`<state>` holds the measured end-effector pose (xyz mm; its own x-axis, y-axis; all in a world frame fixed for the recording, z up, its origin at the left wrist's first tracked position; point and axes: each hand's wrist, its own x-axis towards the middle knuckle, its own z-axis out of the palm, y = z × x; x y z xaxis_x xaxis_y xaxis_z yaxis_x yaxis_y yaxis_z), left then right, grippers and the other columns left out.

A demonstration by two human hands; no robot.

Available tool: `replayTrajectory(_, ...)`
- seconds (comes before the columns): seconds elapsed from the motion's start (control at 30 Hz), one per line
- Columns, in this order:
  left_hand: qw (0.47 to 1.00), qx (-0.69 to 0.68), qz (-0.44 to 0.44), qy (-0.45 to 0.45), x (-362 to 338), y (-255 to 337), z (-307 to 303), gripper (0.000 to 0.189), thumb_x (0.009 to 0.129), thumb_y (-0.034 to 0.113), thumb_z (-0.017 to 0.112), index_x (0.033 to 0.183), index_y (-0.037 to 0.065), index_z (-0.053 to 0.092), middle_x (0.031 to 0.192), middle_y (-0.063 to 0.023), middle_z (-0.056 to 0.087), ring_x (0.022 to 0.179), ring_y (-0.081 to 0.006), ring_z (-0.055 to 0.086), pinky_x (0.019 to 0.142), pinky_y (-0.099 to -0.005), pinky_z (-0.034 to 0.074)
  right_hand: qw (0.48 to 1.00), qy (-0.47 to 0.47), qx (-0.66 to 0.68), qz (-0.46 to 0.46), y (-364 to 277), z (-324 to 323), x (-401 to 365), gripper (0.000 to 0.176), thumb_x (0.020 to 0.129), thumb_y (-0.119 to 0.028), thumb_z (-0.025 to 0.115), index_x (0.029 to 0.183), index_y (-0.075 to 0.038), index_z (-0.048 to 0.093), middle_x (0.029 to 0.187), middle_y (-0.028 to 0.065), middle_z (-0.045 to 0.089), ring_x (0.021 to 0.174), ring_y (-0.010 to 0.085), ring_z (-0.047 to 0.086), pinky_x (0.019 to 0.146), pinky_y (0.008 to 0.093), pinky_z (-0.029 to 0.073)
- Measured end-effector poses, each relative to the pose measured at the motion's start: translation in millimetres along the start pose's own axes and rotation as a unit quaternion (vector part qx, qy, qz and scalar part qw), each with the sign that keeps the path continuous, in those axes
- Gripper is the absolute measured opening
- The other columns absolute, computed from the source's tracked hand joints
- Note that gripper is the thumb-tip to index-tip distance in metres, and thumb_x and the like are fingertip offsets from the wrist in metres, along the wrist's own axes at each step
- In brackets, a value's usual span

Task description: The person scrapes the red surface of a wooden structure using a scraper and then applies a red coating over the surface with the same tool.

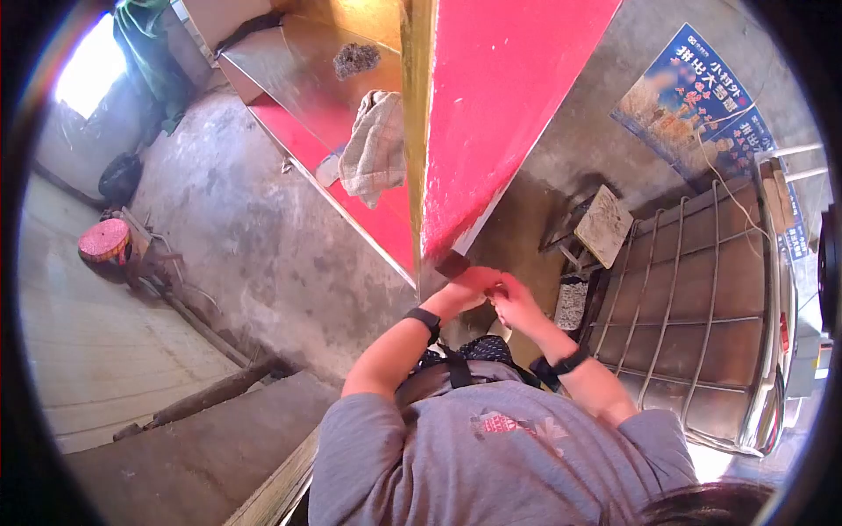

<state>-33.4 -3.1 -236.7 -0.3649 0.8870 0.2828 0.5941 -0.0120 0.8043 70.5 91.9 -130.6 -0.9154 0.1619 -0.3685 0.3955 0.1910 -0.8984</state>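
My left hand [471, 285] and my right hand [516, 305] meet fingertip to fingertip just below the lower corner of a tall red panel [500, 105] with a brassy metal edge [417, 131]. A small dark piece [453, 264] sits at that corner, right above my left fingers. The fingers of both hands are curled, and whatever is between them is too small to make out. Each wrist wears a black band. My grey shirt fills the bottom of the view.
A checked towel [375, 145] hangs over a shiny metal top [298, 70] that also holds a dark clump [355, 60]. To the right stand a wire-caged tank [693, 298], a small stool [603, 226] and a blue poster [693, 96]. A pink round thing [105, 241] lies at the left on the concrete floor [237, 228].
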Motion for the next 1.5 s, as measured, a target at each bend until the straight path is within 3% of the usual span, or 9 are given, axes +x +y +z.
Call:
replayTrajectory(0.1, 0.997, -0.077, -0.004, 0.017, -6.3, -5.3, 1.5, 0.014, 0.069, 0.01, 0.061, 0.082, 0.005, 0.057, 0.079, -0.0141, 0.06, 0.077, -0.0361, 0.058, 0.064, -0.0428, 0.045, 1.0, 0.014, 0.002, -0.007, 13.8, 6.4, 8.2, 0.016, 0.09, -0.004, 0.044, 0.104, -0.008, 0.049, 0.066, 0.0032, 0.049, 0.043, 0.0091, 0.043, 0.038, 0.0253, 0.037)
replayTrajectory(0.3, 0.997, 0.077, -0.018, -0.01, -8.7, 57.7, -34.2, 0.015, 0.066, 0.013, 0.065, 0.075, 0.006, 0.055, 0.077, -0.0129, 0.06, 0.077, -0.0339, 0.058, 0.063, -0.0436, 0.045, 1.0, -0.007, 0.003, 0.018, -25.1, -2.6, -29.6, 0.012, 0.088, -0.002, 0.042, 0.097, -0.006, 0.048, 0.063, 0.0033, 0.049, 0.043, 0.0098, 0.045, 0.039, 0.0264, 0.039)
replayTrajectory(0.37, 0.996, 0.085, 0.037, 0.004, -10.7, 63.6, -39.1, 0.017, 0.063, 0.014, 0.065, 0.074, 0.006, 0.054, 0.079, -0.0141, 0.059, 0.077, -0.0341, 0.058, 0.065, -0.0438, 0.045, 1.0, -0.005, -0.02, -0.006, -4.7, 9.2, -17.9, 0.01, 0.087, -0.002, 0.042, 0.095, -0.006, 0.047, 0.061, 0.0027, 0.048, 0.043, 0.0103, 0.045, 0.039, 0.0271, 0.039)
replayTrajectory(0.57, 0.999, 0.01, -0.011, 0.034, -38.1, -4.8, 6.1, 0.013, 0.068, 0.011, 0.059, 0.078, 0.004, 0.057, 0.082, -0.0184, 0.058, 0.081, -0.0355, 0.056, 0.069, -0.0432, 0.045, 0.998, 0.006, -0.05, -0.021, 26.1, 31.1, 6.2, 0.007, 0.086, -0.001, 0.042, 0.091, -0.006, 0.045, 0.055, 0.0014, 0.044, 0.041, 0.0112, 0.045, 0.038, 0.0282, 0.038)
replayTrajectory(0.7, 0.997, 0.012, 0.042, 0.069, -15.2, 67.8, -22.6, 0.013, 0.071, 0.01, 0.056, 0.082, 0.003, 0.058, 0.081, -0.0179, 0.058, 0.08, -0.0362, 0.056, 0.068, -0.0444, 0.044, 1.0, -0.006, 0.023, 0.003, -21.5, 0.5, -32.9, 0.008, 0.087, -0.002, 0.041, 0.092, -0.007, 0.044, 0.061, 0.0007, 0.043, 0.044, 0.0092, 0.043, 0.038, 0.0255, 0.036)
replayTrajectory(0.77, 0.998, 0.051, 0.023, -0.007, -1.9, 101.3, -43.4, 0.013, 0.072, 0.009, 0.056, 0.082, 0.003, 0.057, 0.079, -0.0182, 0.059, 0.078, -0.0371, 0.057, 0.067, -0.0451, 0.045, 0.995, -0.017, 0.101, -0.019, -42.7, -11.2, -48.7, 0.008, 0.086, 0.001, 0.04, 0.089, -0.004, 0.044, 0.059, 0.0027, 0.046, 0.045, 0.0098, 0.045, 0.041, 0.0271, 0.04)
replayTrajectory(0.97, 0.999, 0.023, 0.036, -0.009, -21.2, 30.7, -16.1, 0.011, 0.071, 0.009, 0.057, 0.08, 0.003, 0.056, 0.077, -0.0173, 0.059, 0.074, -0.0366, 0.058, 0.064, -0.0448, 0.046, 0.995, 0.009, 0.095, 0.01, 26.0, 20.2, -2.5, 0.013, 0.086, 0.004, 0.036, 0.091, -0.006, 0.041, 0.067, 0.0033, 0.043, 0.048, 0.0102, 0.042, 0.038, 0.026, 0.037)
replayTrajectory(1.3, 0.994, 0.092, 0.002, -0.051, 13.6, 98.2, -42.8, 0.015, 0.069, 0.014, 0.061, 0.082, 0.007, 0.06, 0.075, -0.0146, 0.063, 0.07, -0.0377, 0.059, 0.061, -0.0457, 0.047, 0.988, -0.033, 0.15, 0.012, -43.2, -21.2, -52.3, 0.009, 0.085, 0.002, 0.038, 0.083, -0.005, 0.044, 0.063, 0.0023, 0.044, 0.046, 0.0097, 0.042, 0.04, 0.0258, 0.036)
replayTrajectory(1.5, 0.994, 0.039, 0.005, -0.105, -7.5, 36.7, -13.9, 0.018, 0.072, 0.017, 0.061, 0.088, 0.01, 0.054, 0.076, -0.0134, 0.063, 0.074, -0.0357, 0.061, 0.063, -0.0451, 0.048, 0.99, 0.005, 0.143, 0.019, 20.2, 7.0, -14.6, 0.011, 0.085, 0.003, 0.038, 0.084, -0.006, 0.044, 0.067, 0.0035, 0.045, 0.049, 0.01, 0.043, 0.04, 0.0257, 0.038)
